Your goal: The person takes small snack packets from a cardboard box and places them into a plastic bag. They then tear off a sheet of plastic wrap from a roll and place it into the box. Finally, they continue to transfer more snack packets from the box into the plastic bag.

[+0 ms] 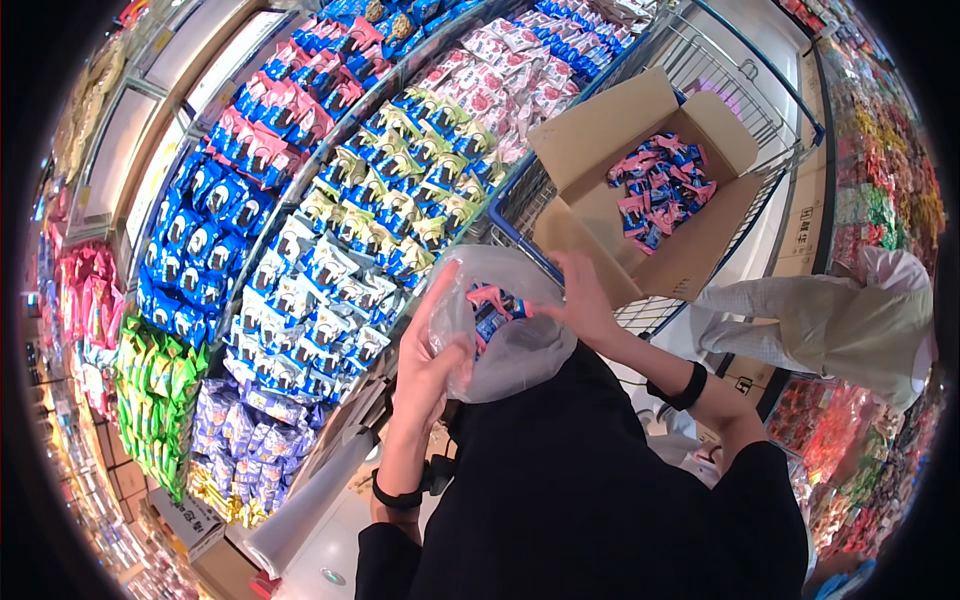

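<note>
A translucent plastic bag (525, 360) lies before my body with several pink-and-blue wrapped snack packets (491, 311) inside. My left hand (431, 360) grips its left side, thumb over the plastic and fingers along the rim. At the bag's right edge is my right hand (581, 296), fingers bent; whether it pinches the plastic or a packet cannot be told. Just beyond it, an open cardboard box (581, 191) rests in a shopping cart (814, 135), holding a heap of similar pink-and-blue packets (660, 187).
Divided display bins of wrapped snacks (300, 315) fill the left side. A roll of plastic bags (315, 502) is at lower left. A person (840, 322) in light clothing stands at the right, near more packed snack shelves (870, 165). A closed cardboard box (217, 555) sits at bottom left.
</note>
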Tool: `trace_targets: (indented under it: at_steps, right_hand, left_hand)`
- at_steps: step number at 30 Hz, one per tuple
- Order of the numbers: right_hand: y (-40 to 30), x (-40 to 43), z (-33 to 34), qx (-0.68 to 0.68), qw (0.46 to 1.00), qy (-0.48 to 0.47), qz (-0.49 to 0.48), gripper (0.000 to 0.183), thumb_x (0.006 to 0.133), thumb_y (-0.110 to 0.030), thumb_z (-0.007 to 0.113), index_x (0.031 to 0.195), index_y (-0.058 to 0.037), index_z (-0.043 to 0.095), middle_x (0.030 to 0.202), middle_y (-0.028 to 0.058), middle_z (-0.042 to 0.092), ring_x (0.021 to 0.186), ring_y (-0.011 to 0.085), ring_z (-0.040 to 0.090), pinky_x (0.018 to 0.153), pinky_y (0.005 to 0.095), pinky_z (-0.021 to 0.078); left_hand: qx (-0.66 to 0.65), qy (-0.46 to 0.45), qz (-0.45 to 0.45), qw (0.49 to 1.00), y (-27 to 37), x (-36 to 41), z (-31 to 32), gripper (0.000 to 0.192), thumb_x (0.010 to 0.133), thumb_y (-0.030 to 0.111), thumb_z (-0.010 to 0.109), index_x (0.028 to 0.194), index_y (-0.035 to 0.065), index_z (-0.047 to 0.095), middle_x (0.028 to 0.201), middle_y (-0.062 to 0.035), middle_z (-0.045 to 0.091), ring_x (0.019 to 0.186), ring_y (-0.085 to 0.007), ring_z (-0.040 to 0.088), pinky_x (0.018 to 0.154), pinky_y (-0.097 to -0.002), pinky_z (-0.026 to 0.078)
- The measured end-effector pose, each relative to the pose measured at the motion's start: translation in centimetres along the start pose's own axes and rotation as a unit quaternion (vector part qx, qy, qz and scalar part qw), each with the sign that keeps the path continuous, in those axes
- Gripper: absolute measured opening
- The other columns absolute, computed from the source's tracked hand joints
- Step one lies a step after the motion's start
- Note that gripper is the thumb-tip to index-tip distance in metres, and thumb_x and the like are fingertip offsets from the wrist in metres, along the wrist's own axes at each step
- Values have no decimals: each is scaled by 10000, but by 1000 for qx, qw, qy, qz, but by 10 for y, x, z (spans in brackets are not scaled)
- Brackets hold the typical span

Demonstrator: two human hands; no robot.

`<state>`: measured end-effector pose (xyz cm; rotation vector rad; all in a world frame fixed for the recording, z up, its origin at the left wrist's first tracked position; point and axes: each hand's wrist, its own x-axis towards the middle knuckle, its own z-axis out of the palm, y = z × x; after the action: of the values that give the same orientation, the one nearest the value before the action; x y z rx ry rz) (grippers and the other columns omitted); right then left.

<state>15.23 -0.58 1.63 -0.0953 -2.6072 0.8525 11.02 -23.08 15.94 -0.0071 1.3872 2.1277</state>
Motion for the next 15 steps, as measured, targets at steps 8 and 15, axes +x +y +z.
trace_targets:
  at_steps: [8,15]
  right_hand:
    - [19,18,-13,331,893,-162,261,170,900,-110,532,1034,-17,580,695,-38,508,548,37,449,474,210,347]
    - [-21,48,-47,392,876,-159,234,176,933,-137,513,1011,-36,634,708,-69,505,574,5,400,482,191,316]
  left_hand:
    - [50,10,-35,998,-5,-8,-17,793,638,-174,392,1404,33,379,1354,-103,459,502,-64,478,446,-194,362]
    - [170,-21,-86,981,-27,-8,-37,696,721,-122,488,1375,105,409,1212,-92,529,753,-132,582,679,-260,459]
